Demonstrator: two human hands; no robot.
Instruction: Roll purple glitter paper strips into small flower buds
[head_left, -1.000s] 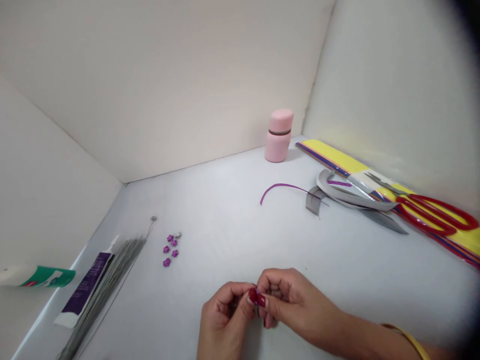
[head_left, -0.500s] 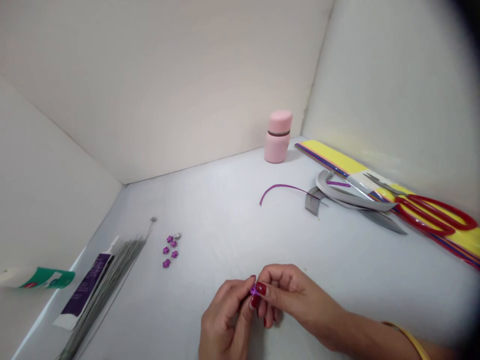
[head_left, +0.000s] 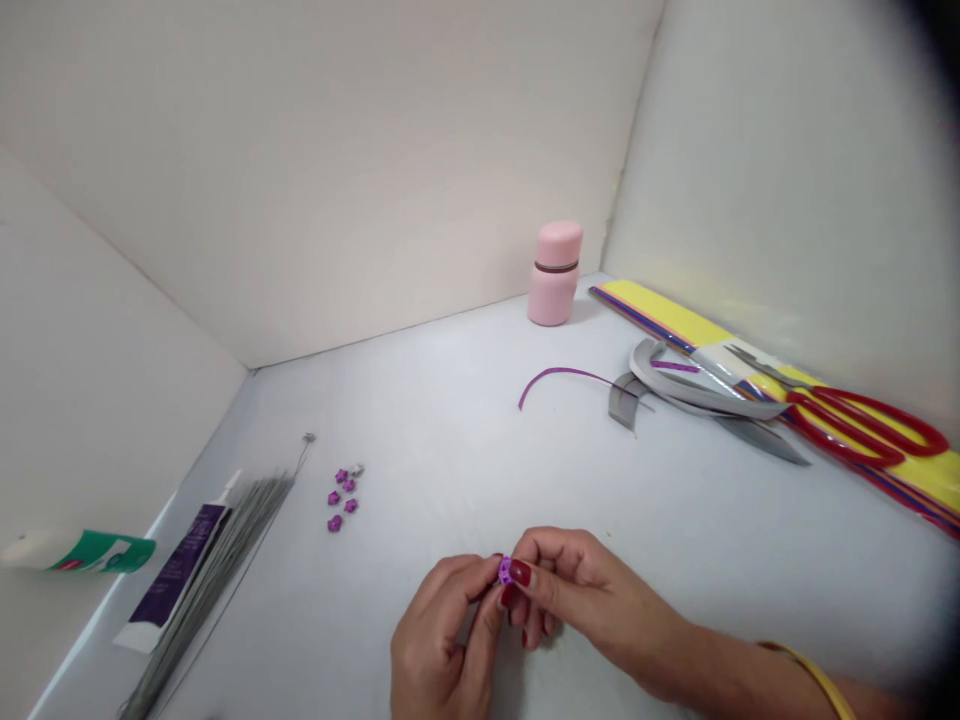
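Note:
A small purple folded paper star [head_left: 505, 571] is pinched between the fingertips of both hands, low in the middle of the view. My left hand [head_left: 448, 635] is closed, thumb and forefinger on the star's left side. From the right, my right hand [head_left: 577, 590] grips it with thumb and forefinger, the other fingers curled behind. Fingertips hide much of the star. On the table to the left lie several finished purple stars [head_left: 334, 498] and a silver one [head_left: 357, 469].
Thin grey wires [head_left: 217, 580] lie at left beside a purple-and-white glue tube [head_left: 176, 580] and a green-and-white tube [head_left: 105, 552]. Grey paper strips [head_left: 701, 400], a purple strip [head_left: 559, 371] and red-handled scissors [head_left: 862, 420] lie right. A pink flask [head_left: 555, 275] stands at the back.
Both hands have shifted slightly left, and more of the purple star shows between the fingertips. The things on the table lie as before.

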